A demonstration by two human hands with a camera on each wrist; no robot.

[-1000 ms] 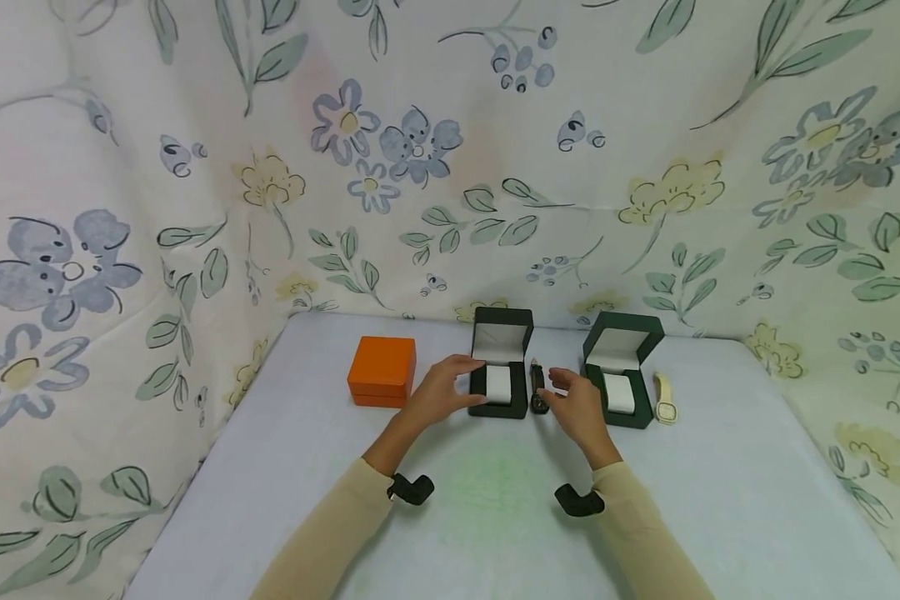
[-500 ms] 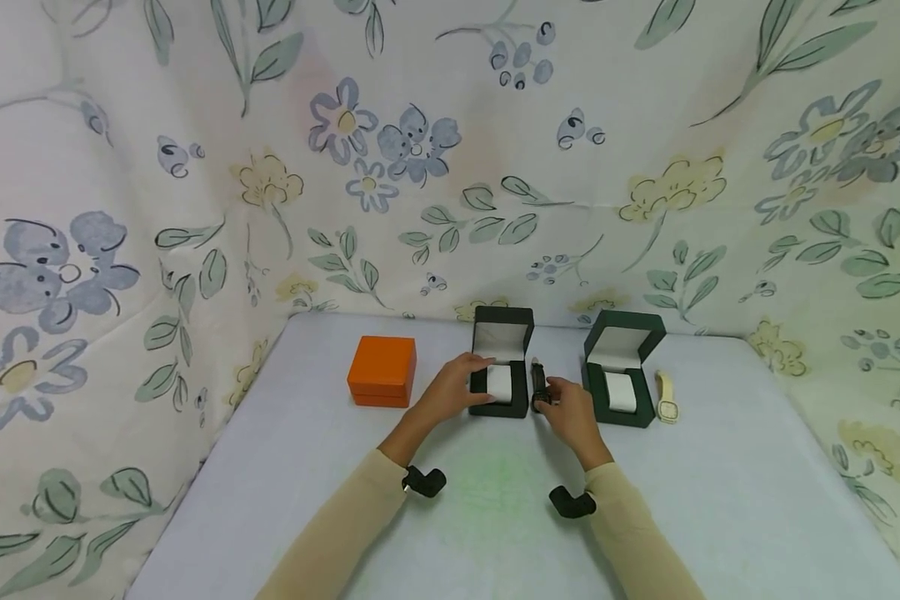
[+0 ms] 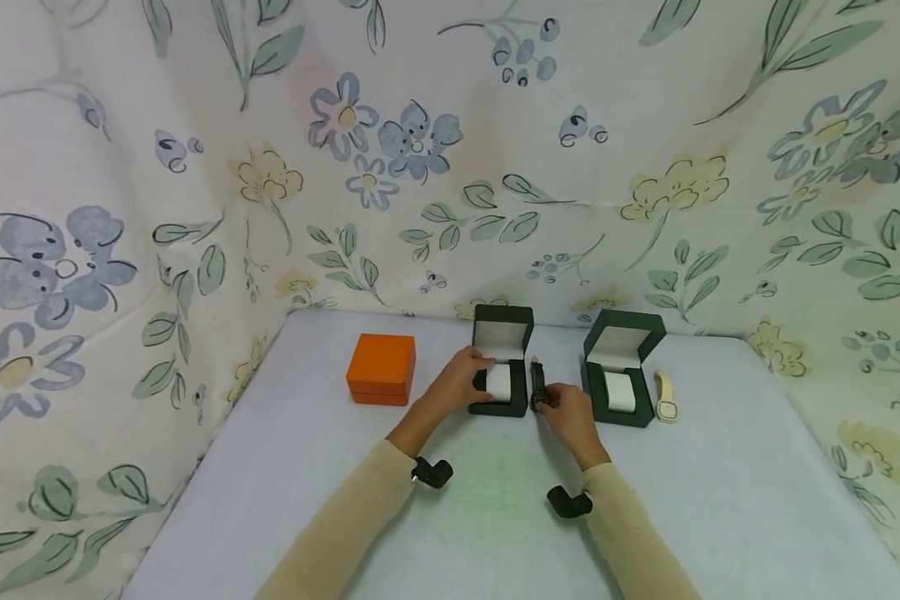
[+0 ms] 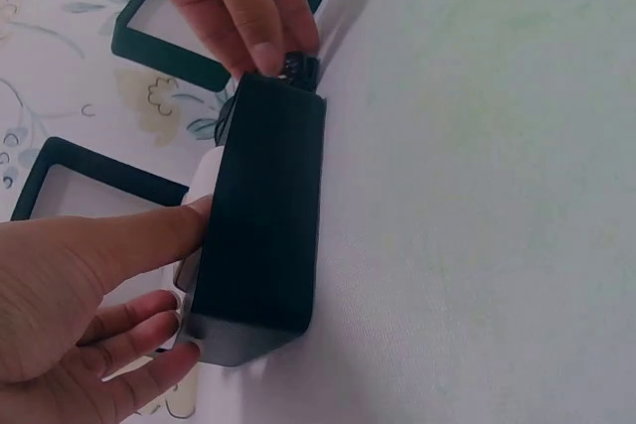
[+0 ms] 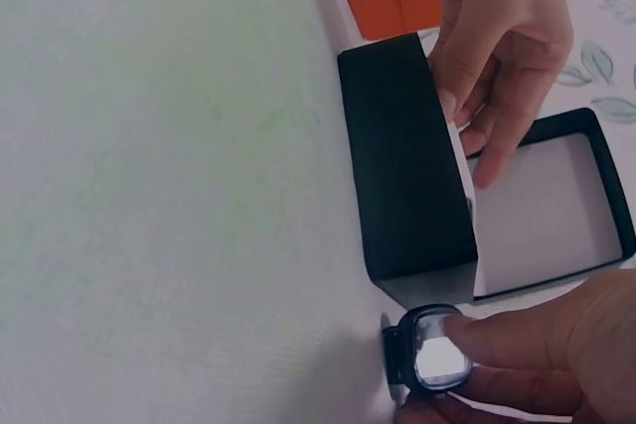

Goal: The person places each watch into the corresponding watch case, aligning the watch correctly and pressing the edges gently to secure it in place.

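A dark watch box (image 3: 519, 392) stands with its lid up and a white cushion (image 3: 498, 382) inside. At its left side is my left hand (image 3: 453, 388), with the thumb at the front rim near the cushion and the other fingers spread at the side, as the left wrist view shows. Just right of the box, my right hand (image 3: 572, 417) pinches a black wristwatch (image 5: 437, 350) by its case, thumb on the glass face. The watch strap (image 3: 537, 372) stretches back along the table. My right fingers partly cover the watch.
A closed orange box (image 3: 381, 368) stands on the left. To the right is an open green watch box (image 3: 632, 408) with a white cushion (image 3: 619, 392), and beside it a pale yellow watch (image 3: 666, 400). Floral cloth (image 3: 450, 167) hangs behind the white table (image 3: 495, 517).
My right hand has moved left and closed its fingers on the black wristwatch, which stays beside the box. My left hand has shifted slightly right, nearer the cushion.
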